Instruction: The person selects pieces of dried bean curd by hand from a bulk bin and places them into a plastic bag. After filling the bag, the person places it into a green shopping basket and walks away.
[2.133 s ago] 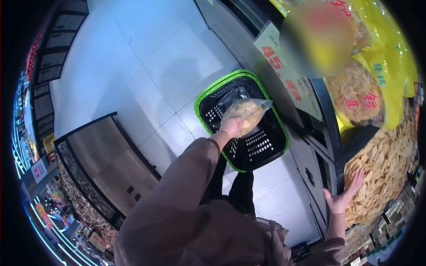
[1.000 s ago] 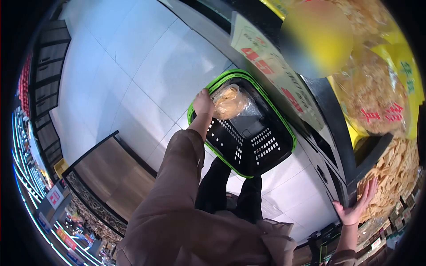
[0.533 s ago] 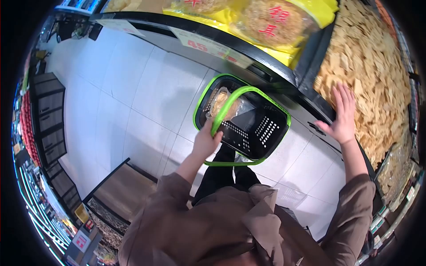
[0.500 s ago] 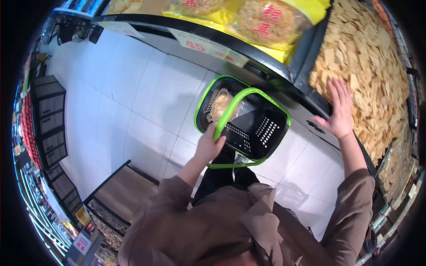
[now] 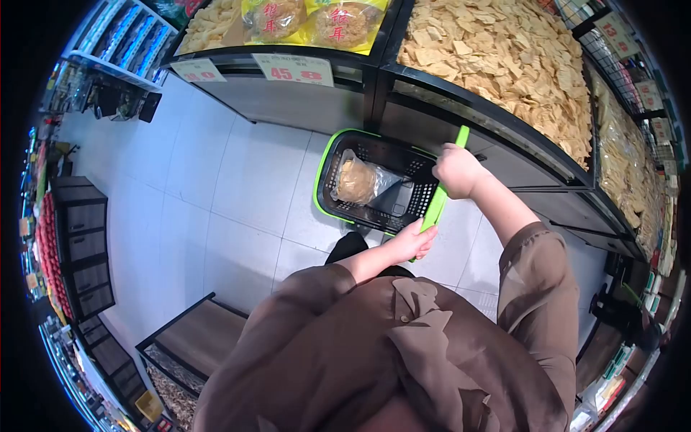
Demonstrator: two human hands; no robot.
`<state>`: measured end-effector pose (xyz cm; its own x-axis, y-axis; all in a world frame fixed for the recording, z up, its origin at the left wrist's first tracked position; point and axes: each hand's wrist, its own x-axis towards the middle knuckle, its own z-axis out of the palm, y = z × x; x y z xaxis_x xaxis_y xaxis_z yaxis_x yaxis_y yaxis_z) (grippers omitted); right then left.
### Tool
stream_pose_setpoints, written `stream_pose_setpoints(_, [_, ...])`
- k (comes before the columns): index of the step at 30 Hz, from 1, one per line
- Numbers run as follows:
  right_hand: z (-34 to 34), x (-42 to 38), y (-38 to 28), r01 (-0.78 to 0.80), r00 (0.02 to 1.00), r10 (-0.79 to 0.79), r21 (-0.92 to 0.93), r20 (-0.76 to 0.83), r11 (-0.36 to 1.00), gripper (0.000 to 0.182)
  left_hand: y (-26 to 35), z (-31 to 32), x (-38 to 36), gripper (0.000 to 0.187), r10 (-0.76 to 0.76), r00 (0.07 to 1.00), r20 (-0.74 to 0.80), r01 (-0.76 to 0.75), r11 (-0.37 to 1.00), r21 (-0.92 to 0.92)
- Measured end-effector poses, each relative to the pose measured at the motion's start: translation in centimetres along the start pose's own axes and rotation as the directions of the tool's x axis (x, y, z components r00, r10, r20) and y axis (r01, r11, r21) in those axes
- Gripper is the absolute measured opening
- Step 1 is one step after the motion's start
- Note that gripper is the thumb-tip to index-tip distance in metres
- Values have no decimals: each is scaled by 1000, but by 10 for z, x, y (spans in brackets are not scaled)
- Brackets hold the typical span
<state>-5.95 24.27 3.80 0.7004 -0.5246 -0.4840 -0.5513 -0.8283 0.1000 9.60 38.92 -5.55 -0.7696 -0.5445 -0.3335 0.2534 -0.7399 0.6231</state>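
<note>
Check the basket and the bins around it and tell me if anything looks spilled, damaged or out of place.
Nothing stands out. The black plastic basket with a green rim sits level on the white tiled floor, with one clear bag of yellowish food lying inside. Both the left hand and right hand grip its green handle. No spill shows below the bin of pale dried pieces.

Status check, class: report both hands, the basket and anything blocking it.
Right hand closed on green handle. Left hand on handle's lower end. Bagged food inside basket. Display bin close behind.
</note>
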Motion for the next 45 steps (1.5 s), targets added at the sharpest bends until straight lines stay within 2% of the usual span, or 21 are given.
stream_pose_setpoints(4, [11, -75, -15, -248, 951, 238, 29, 198, 968, 7, -5, 38, 10, 21, -126, 985, 117, 109, 983, 145])
stream_pose_setpoints(7, [31, -122, -53, -387, 903, 357, 89, 241, 918, 8, -26, 53, 2, 20, -303, 923, 238, 239, 935, 263])
stream_pose_setpoints(13, [54, -172, -160, -636, 772, 593, 276, 231, 720, 12, -48, 55, -46, 19, -608, 698, 378, 417, 774, 475])
stream_pose_setpoints(15, [51, -176, -199, -709, 705, 650, 299, 283, 639, 12, -68, 44, -59, 20, -621, 673, 403, 445, 774, 450])
stream_pose_setpoints(17, [52, -180, -237, -807, 590, 702, 307, 399, 504, 12, -71, 40, -73, 31, -535, 729, 428, 65, 676, 734])
stream_pose_setpoints(18, [52, -184, -256, -832, 554, 710, 323, 434, 451, 13, -76, 38, -77, 31, -556, 706, 439, 64, 668, 742])
stream_pose_setpoints(20, [56, -189, -299, -880, 465, 759, 332, 456, 340, 13, -91, 28, -85, 32, -533, 658, 533, -164, 589, 791])
stream_pose_setpoints(21, [55, -190, -318, -906, 399, 792, 335, 463, 261, 14, -95, 25, -89, 32, -550, 638, 539, -167, 584, 794])
stream_pose_setpoints(23, [47, -187, -350, -932, 286, 795, 346, 535, 103, 15, -98, 23, -93, 37, -584, 572, 576, -366, 447, 816])
stream_pose_setpoints(26, [45, -176, -393, -929, 195, 833, 371, 518, -13, 15, -83, 24, -92, 35, -677, 442, 589, -419, 425, 803])
stream_pose_setpoints(28, [42, -167, -414, -879, 38, 856, 424, 515, -216, 19, -65, 27, -86, 32, -722, 400, 565, -482, 359, 799])
stream_pose_setpoints(29, [37, -170, -421, -877, 31, 861, 427, 508, -220, 19, -54, 29, -81, 29, -758, 366, 539, -541, 298, 786])
stream_pose_setpoints(31, [22, -176, -427, -740, 230, 864, 657, 448, -144, 36, -14, 45, -73, 26, -795, 353, 493, -634, 184, 751])
stream_pose_setpoints(32, [22, -176, -431, -738, 220, 871, 659, 440, -147, 36, 0, 50, -68, 25, -799, 347, 491, -688, 138, 712])
stream_pose_setpoints(33, [25, -177, -433, -535, 220, 727, 704, 650, -468, 40, 12, 56, -61, 24, -804, 341, 487, -740, 90, 666])
stream_pose_setpoints(34, [29, -177, -437, -287, 291, 537, 607, 792, -741, 44, 15, 59, -51, 25, -830, 338, 444, -793, 3, 609])
stream_pose_setpoints(35, [47, -171, -451, -266, 225, 690, 724, 688, -636, 41, 20, 60, -43, 25, -831, 338, 442, -806, -13, 592])
stream_pose_setpoints(37, [48, -137, -459, -435, -85, 872, 769, 483, -468, 41, 34, 61, -22, 21, -829, 342, 443, -882, -122, 454])
stream_pose_setpoints(39, [43, -101, -463, -411, -245, 878, 777, 410, -477, 48, 36, 53, -6, 19, -834, 318, 452, -923, -163, 349])
stream_pose_setpoints(42, [67, -57, -471, -480, -319, 887, 750, 334, -455, 53, 53, 49, -6, 16, -850, 317, 421, -935, -205, 291])
stream_pose_setpoints(45, [66, -50, -455, -472, -296, 899, 769, 323, -431, 57, 37, 16, 10, 15, -839, 324, 437, -935, -213, 284])
